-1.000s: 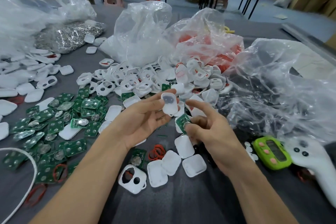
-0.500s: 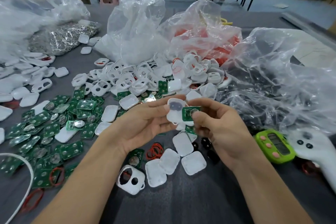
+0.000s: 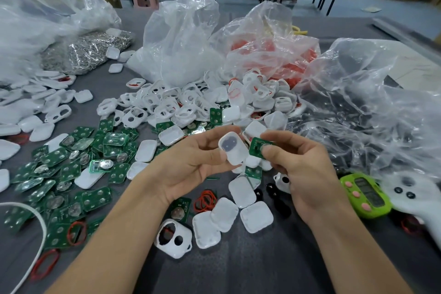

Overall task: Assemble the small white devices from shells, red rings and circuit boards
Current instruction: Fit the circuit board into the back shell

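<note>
Nearest to the camera, below the held white shell (image 3: 232,148), a front shell with two holes (image 3: 173,237) and a few plain shell halves (image 3: 256,216) lay loose on the grey table (image 3: 238,267). Some red rings (image 3: 205,200) lay just beside them. None of these parts was joined.

The left hand (image 3: 191,162) pinched the white shell between thumb and fingers, hollow side toward the person, w/ a dark pad showing inside. The right hand (image 3: 303,174) pinched a green circuit board (image 3: 257,148) between thumb and forefinger. The board was at the right edge of the shell, touching or nearly so, and not yet seated. I judged this unit to be at the board-fitting step, so ring, cover etc. were left.

Left of the held shell, many loose boards (image 3: 71,164) covered the table. Beyond it was a big pile of empty shells (image 3: 191,102), and further a clear bag of red rings (image 3: 269,55). With so much stock loose, most of the work seemed undone. White closed pieces (image 3: 35,102) lay far left of the shell, but I could not tell if they were finished.
</note>
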The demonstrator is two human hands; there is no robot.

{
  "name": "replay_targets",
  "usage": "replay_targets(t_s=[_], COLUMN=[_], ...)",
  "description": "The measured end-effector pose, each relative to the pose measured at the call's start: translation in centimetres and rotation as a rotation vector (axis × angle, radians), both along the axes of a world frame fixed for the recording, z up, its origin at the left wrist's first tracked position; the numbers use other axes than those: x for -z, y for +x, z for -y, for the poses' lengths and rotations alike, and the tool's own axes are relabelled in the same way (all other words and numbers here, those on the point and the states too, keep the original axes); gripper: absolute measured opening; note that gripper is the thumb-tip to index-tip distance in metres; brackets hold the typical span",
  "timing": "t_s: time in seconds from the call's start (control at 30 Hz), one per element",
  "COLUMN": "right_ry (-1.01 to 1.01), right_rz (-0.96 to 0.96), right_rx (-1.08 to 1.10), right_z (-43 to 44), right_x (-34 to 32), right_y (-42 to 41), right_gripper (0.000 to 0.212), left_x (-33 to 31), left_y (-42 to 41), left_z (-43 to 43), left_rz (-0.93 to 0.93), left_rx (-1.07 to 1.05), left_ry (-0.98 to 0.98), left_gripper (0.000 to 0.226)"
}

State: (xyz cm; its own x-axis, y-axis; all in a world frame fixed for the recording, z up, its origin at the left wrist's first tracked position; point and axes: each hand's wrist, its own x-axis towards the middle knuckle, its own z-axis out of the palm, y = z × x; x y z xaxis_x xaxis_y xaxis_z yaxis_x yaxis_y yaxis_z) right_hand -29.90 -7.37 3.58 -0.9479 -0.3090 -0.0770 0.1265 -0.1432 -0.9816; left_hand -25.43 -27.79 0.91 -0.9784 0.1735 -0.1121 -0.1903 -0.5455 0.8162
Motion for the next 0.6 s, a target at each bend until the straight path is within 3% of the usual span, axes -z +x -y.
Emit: replay_targets(t_s=[0.13, 0.27, 0.37, 0.6], right_ry=[0.015, 0.063, 0.084, 0.03], right_rz=[0.024, 0.024, 0.001, -0.07], right_rx=[0.021, 0.038, 0.029, 0.044], right_z=[0.0, -0.1, -0.32, -0.45], right_x=[0.17, 0.49, 0.43, -0.17], right_y=[-0.09, -0.32, -0.54, -0.21], right_gripper=[0.03, 0.033, 0.039, 0.026], left_x=[0.14, 0.19, 0.12, -0.06], left_y=[-0.02, -0.19, -0.15, 0.26], left_z=[-0.02, -0.11, -0.03, 0.09], left_rz=[0.032, 0.047, 0.049, 0.049], left_rx=[0.007, -0.005, 0.025, 0.153], left_ry=[0.021, 0.013, 0.01, 0.023], left_gripper=[0.07, 0.044, 0.044, 0.047])
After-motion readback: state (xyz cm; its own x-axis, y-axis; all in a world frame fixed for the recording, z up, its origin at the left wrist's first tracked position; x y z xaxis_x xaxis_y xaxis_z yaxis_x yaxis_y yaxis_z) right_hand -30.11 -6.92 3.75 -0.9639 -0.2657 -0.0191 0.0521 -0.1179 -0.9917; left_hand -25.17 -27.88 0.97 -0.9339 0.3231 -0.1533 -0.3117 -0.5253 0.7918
